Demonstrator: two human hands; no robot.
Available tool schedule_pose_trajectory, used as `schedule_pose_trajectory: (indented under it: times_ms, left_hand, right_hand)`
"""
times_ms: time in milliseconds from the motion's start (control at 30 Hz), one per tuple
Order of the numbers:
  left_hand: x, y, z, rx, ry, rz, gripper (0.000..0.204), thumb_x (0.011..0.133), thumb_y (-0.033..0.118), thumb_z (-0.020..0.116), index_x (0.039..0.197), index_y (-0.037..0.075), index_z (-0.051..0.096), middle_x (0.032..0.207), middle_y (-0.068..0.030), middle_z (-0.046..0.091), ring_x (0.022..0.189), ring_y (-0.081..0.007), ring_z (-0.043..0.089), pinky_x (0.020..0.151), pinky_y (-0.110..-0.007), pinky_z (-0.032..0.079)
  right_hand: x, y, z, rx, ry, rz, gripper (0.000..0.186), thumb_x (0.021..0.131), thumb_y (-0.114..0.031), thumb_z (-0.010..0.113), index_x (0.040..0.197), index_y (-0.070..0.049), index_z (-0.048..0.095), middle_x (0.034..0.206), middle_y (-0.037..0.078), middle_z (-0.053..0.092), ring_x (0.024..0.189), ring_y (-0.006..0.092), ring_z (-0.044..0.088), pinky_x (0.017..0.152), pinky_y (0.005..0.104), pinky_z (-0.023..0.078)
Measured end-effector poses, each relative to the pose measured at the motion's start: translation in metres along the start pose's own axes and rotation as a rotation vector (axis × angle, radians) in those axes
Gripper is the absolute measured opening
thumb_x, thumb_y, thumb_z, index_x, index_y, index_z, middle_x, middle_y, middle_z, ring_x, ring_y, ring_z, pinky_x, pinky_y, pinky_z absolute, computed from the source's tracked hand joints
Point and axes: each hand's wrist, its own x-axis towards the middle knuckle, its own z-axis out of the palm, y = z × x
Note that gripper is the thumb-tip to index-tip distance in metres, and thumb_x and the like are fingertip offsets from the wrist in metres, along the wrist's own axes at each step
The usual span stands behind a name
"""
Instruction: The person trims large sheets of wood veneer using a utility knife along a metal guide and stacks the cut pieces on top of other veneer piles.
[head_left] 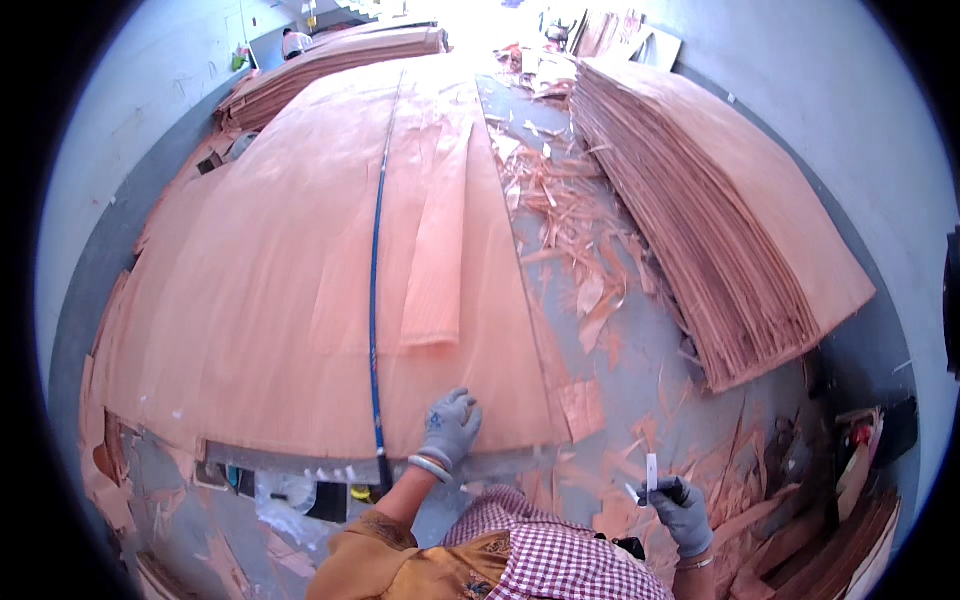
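A broad stack of thin pinkish-brown wood veneer sheets [250, 250] lies in front of me. My left hand [452, 428], in a grey glove, rests on the top sheet near its front edge, fingers curled; whatever they may hold is hidden. Beside it, a long thin blue rod [375, 300] runs lengthwise over the sheet, its dark end at the near edge. A narrower veneer piece [435, 270] lies right of the rod. Off the stack's right corner, my gloved right hand [685, 518] is closed around a small white flat tool [652, 472], whose exact kind is unclear.
Another tall veneer stack [700, 220] stands to the right. Torn veneer scraps [560, 210] litter the grey floor between the stacks and around me. Further veneer [340, 60] is piled at the far left, with a person [295, 42] beyond. A clear plastic bag [285, 500] lies below the front edge.
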Motion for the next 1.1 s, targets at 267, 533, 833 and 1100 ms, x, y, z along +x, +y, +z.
schedule_pose_trajectory:
  times_ms: [267, 533, 833, 1100]
  left_hand:
    - [0.108, 0.032, 0.070, 0.206, 0.149, 0.002, 0.028, 0.080, 0.022, 0.064, 0.098, 0.001, 0.065, 0.112, -0.0209, 0.061, 0.106, -0.0362, 0.057, 0.094, -0.044, 0.042]
    - [0.125, 0.029, 0.099, 0.630, 0.109, -0.208, 0.034, 0.079, 0.029, 0.063, 0.103, 0.005, 0.062, 0.121, -0.0173, 0.057, 0.114, -0.0322, 0.052, 0.097, -0.045, 0.039]
    - [0.214, 0.058, 0.072, 0.471, -0.070, -0.613, 0.019, 0.082, 0.025, 0.061, 0.085, 0.007, 0.065, 0.088, -0.0151, 0.066, 0.082, -0.0339, 0.063, 0.074, -0.043, 0.049]
    - [0.422, -0.016, 0.077, 0.417, 0.460, -0.330, 0.022, 0.080, 0.025, 0.064, 0.090, 0.005, 0.064, 0.097, -0.0151, 0.066, 0.090, -0.0333, 0.061, 0.079, -0.044, 0.046]
  right_hand:
    - [0.140, -0.043, -0.110, -0.014, -0.104, 0.235, 0.016, 0.088, -0.001, 0.060, 0.104, -0.001, 0.065, 0.113, 0.007, 0.064, 0.096, 0.0112, 0.059, 0.084, 0.0239, 0.045]
    - [0.331, -0.083, -0.191, -0.026, -0.460, -0.028, 0.012, 0.085, -0.007, 0.065, 0.096, -0.002, 0.067, 0.113, 0.009, 0.063, 0.096, 0.0111, 0.060, 0.079, 0.0227, 0.045]
    - [0.544, -0.098, -0.126, -0.075, -0.827, 0.038, 0.021, 0.089, 0.002, 0.060, 0.110, 0.002, 0.060, 0.097, 0.006, 0.066, 0.092, 0.0123, 0.063, 0.085, 0.0262, 0.050]
    - [0.708, -0.151, -0.071, -0.136, -0.816, 0.008, 0.019, 0.091, 0.001, 0.059, 0.110, 0.003, 0.060, 0.100, 0.006, 0.065, 0.096, 0.0131, 0.062, 0.087, 0.0274, 0.049]
